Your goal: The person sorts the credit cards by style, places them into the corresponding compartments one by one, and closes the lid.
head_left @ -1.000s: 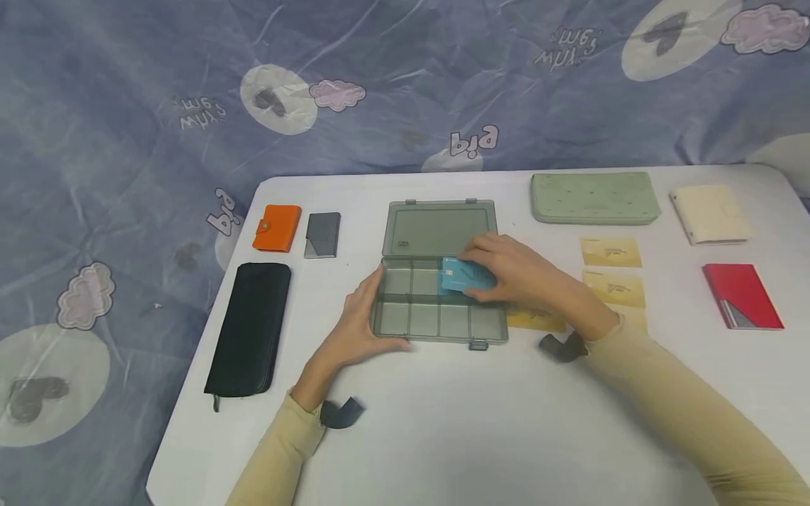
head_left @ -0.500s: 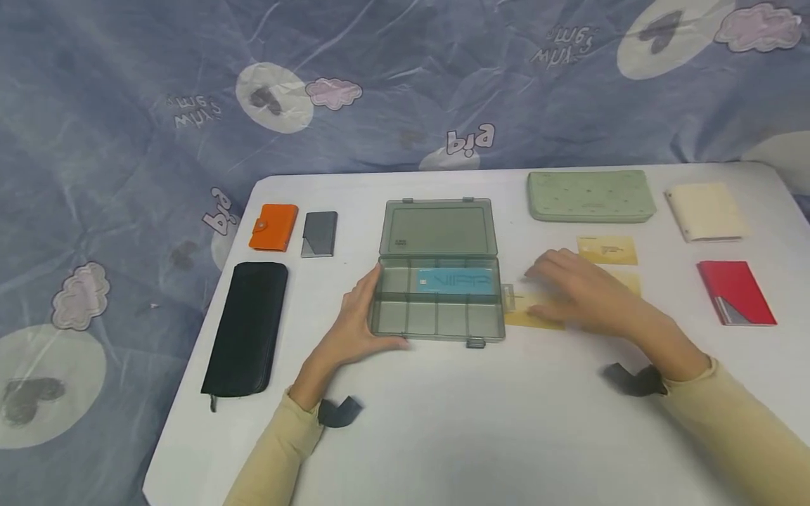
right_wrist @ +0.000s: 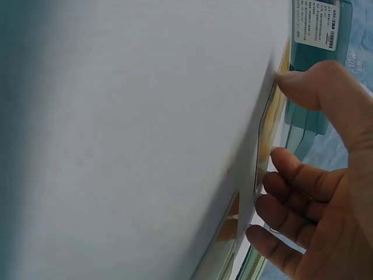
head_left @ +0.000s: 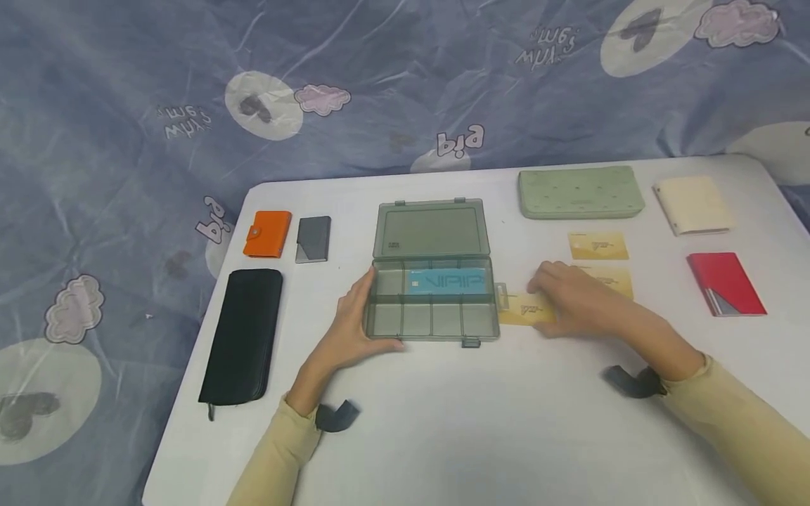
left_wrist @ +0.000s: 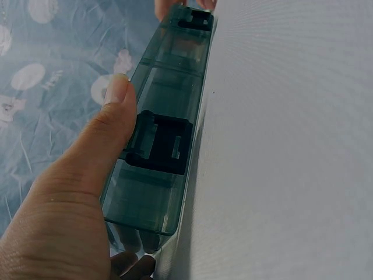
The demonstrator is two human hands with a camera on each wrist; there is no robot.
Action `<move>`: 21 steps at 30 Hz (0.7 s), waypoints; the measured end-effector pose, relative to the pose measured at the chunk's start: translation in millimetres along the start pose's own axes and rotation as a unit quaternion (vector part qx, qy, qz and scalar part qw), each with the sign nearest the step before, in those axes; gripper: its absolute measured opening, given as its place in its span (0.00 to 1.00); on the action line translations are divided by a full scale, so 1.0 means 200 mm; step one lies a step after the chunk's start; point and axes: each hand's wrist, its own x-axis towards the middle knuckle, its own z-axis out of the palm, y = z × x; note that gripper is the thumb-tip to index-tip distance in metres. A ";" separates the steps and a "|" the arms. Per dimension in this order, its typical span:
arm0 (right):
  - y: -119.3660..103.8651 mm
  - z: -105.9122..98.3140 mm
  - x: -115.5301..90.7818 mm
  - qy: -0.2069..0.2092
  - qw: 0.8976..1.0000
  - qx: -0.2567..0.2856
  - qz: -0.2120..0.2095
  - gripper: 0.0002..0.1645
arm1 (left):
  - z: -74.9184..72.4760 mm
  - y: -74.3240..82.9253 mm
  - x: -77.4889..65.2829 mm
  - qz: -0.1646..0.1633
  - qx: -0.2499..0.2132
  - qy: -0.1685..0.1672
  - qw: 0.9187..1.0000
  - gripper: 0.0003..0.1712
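A clear grey-green divided box (head_left: 433,320) lies with its lid (head_left: 432,228) folded back. My left hand (head_left: 351,323) holds its left end, thumb along the front wall near a latch (left_wrist: 160,143) and fingertips round the end. A blue card (head_left: 447,282) rests in the back row of compartments. Right of the box, my right hand (head_left: 582,299) pinches a gold card (head_left: 519,309), thumb at the near edge and curled fingers at the far edge. Two more gold cards, one of them the far card (head_left: 598,246), lie beyond; the hand partly hides the nearer.
At left lie an orange card holder (head_left: 268,234), a grey card holder (head_left: 313,239) and a black zip wallet (head_left: 242,337). At right are a green pouch (head_left: 580,192), a cream binder (head_left: 694,204) and a red card holder (head_left: 726,284). A patterned cloth (head_left: 354,42) hangs behind the table.
My right hand has let go of the blue card, which now rests in the box. It has moved right and taken hold of the nearest gold card. My left hand stays at the box.
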 end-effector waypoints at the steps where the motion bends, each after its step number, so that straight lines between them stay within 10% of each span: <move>1: 0.00 0.00 0.01 -0.001 1.000 -0.002 0.000 0.33 | 0.00 0.00 0.00 0.001 -0.001 0.001 1.000 0.76; 21: -0.05 0.00 0.05 -0.045 0.997 0.014 0.055 0.35 | 0.00 0.00 0.00 0.009 -0.002 0.001 1.000 0.76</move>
